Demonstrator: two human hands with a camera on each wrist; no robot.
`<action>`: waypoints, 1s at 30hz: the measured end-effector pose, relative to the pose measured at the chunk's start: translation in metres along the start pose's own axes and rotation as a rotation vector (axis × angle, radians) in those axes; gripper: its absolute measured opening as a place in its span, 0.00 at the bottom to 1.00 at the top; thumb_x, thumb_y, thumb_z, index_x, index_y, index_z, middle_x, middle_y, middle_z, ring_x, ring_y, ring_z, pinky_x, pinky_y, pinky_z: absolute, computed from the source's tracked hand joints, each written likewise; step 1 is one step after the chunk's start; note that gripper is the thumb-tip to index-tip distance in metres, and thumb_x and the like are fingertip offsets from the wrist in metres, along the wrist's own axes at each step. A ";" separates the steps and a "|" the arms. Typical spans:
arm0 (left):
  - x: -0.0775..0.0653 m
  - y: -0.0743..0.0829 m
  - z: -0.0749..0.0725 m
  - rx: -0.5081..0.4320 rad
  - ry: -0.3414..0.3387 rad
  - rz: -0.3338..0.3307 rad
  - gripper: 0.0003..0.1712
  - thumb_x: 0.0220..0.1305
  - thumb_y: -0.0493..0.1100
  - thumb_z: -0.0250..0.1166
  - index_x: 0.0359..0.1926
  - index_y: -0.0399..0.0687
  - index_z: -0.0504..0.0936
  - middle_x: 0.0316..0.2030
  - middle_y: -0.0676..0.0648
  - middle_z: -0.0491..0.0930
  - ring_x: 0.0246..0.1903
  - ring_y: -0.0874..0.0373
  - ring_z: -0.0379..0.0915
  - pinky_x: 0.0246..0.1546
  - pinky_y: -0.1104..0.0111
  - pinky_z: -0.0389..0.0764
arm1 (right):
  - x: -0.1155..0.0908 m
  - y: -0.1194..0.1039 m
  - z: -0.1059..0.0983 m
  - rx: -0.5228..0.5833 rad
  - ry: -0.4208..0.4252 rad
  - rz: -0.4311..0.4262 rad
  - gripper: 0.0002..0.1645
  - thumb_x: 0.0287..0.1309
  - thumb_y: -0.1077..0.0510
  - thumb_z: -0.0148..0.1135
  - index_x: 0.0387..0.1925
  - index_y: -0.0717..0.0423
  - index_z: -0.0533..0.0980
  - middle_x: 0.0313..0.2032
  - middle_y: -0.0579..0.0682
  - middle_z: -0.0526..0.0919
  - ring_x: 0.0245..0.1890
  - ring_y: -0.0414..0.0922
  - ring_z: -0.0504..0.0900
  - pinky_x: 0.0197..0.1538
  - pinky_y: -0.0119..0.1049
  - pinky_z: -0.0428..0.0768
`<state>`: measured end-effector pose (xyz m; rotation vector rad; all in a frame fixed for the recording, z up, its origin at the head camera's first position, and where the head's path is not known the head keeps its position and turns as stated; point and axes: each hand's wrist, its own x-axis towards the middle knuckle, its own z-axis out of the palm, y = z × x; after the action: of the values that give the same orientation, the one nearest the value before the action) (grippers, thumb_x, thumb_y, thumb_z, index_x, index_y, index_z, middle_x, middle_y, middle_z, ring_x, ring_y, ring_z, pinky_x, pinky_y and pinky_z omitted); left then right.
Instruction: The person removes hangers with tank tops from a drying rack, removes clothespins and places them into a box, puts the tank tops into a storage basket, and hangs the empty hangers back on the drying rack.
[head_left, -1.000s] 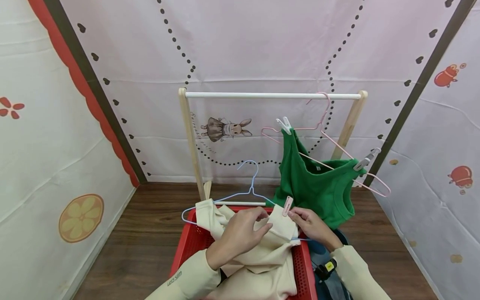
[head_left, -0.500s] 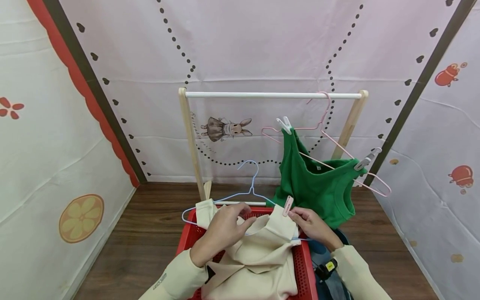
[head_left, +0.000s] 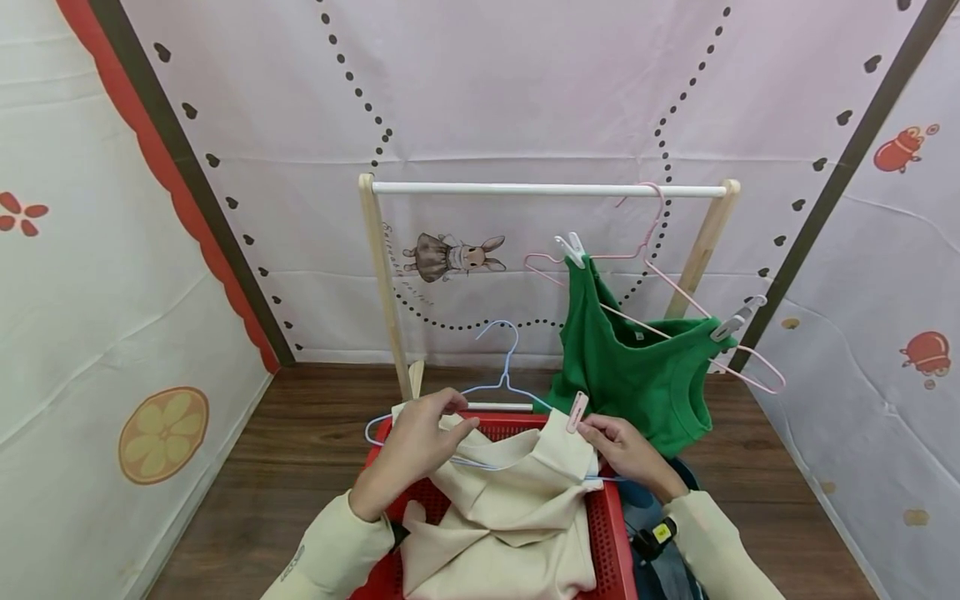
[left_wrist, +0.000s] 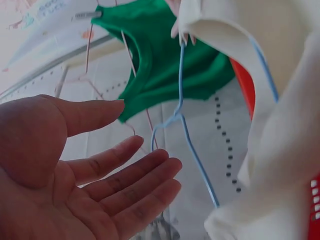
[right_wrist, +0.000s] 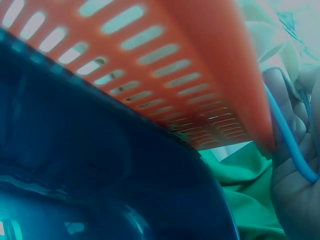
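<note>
A cream top (head_left: 517, 492) lies over a red basket (head_left: 611, 533), with a light blue hanger (head_left: 507, 367) threaded inside it. My right hand (head_left: 630, 454) pinches the top's right shoulder, beside a pink clothespin (head_left: 577, 412) that stands up from the cloth. In the right wrist view, one arm of the blue hanger (right_wrist: 292, 140) crosses that hand's palm. My left hand (head_left: 416, 442) hovers over the top's left shoulder, which it partly hides in the head view. In the left wrist view its fingers (left_wrist: 145, 175) are extended, apart from the cloth, with nothing between them.
Behind the basket stands a wooden rack with a white rail (head_left: 510, 190). From it hangs a pink hanger (head_left: 648, 250) bearing a green tank top (head_left: 637, 367), held by a white clip (head_left: 572, 250) and a grey clip (head_left: 738, 319). A dark blue tub (right_wrist: 100, 150) stands right of the basket.
My left hand has moved left, from the middle of the cream top to its left shoulder, uncovering the neckline. The right hand has stayed at the right shoulder.
</note>
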<state>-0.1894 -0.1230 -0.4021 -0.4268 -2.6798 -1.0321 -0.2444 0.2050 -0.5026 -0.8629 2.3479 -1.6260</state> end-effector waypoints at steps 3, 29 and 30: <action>0.002 -0.007 -0.007 0.020 0.005 -0.042 0.11 0.58 0.43 0.73 0.40 0.43 0.84 0.39 0.45 0.86 0.41 0.47 0.82 0.43 0.54 0.80 | 0.000 0.000 0.000 -0.006 0.001 0.011 0.14 0.76 0.58 0.46 0.43 0.58 0.79 0.21 0.50 0.74 0.18 0.52 0.73 0.21 0.35 0.75; -0.005 -0.061 -0.027 0.088 -0.130 -0.163 0.27 0.64 0.44 0.67 0.59 0.31 0.77 0.55 0.32 0.79 0.56 0.38 0.75 0.56 0.46 0.75 | -0.001 0.000 -0.001 -0.014 0.004 -0.016 0.14 0.76 0.61 0.46 0.43 0.59 0.79 0.24 0.45 0.78 0.20 0.42 0.76 0.24 0.34 0.77; -0.005 -0.063 -0.027 0.082 -0.131 -0.157 0.26 0.64 0.43 0.67 0.58 0.31 0.77 0.54 0.33 0.80 0.55 0.39 0.75 0.56 0.47 0.75 | -0.002 0.000 -0.001 -0.013 0.005 -0.023 0.14 0.76 0.61 0.46 0.43 0.59 0.79 0.24 0.45 0.78 0.20 0.43 0.75 0.24 0.34 0.77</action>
<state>-0.2039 -0.1868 -0.4231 -0.2811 -2.9004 -0.9608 -0.2434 0.2065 -0.5030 -0.8931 2.3638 -1.6252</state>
